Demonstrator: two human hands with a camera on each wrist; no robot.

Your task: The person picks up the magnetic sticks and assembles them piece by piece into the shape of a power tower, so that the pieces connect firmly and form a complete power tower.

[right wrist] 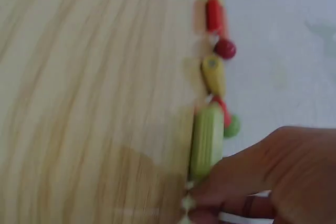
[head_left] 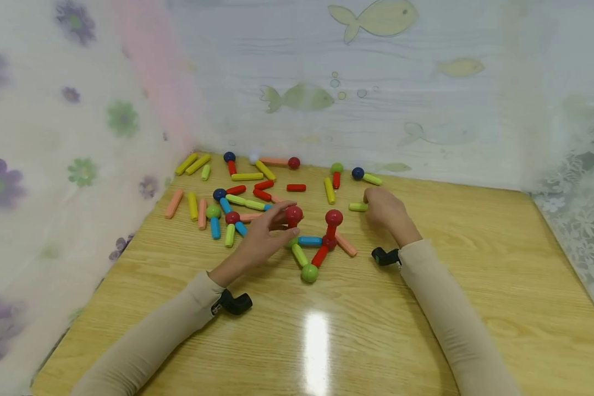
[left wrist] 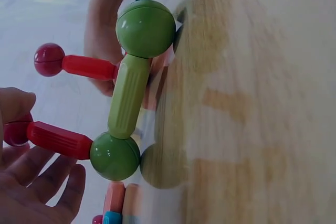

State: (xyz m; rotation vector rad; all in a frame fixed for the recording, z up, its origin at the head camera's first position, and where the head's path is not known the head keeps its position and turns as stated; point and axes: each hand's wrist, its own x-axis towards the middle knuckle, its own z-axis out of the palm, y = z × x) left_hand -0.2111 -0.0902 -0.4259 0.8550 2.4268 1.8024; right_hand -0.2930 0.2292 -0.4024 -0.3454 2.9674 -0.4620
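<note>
A triangular frame of magnetic rods and balls stands mid-table, with a light green rod, a blue rod and a red rod as sides. Two red posts rise from it, each topped by a red ball. My left hand holds the left post's red ball; its thumb lies on the ball and its fingers pass behind the post. To the right, my right hand pinches the end of a light green rod lying on the table. That rod's near end is hidden by the fingers.
Loose rods and joined pieces are spread over the back left, including a blue ball with rods attached. A yellow rod and a blue ball with a green rod lie near the right hand. Patterned cloth borders the table's back.
</note>
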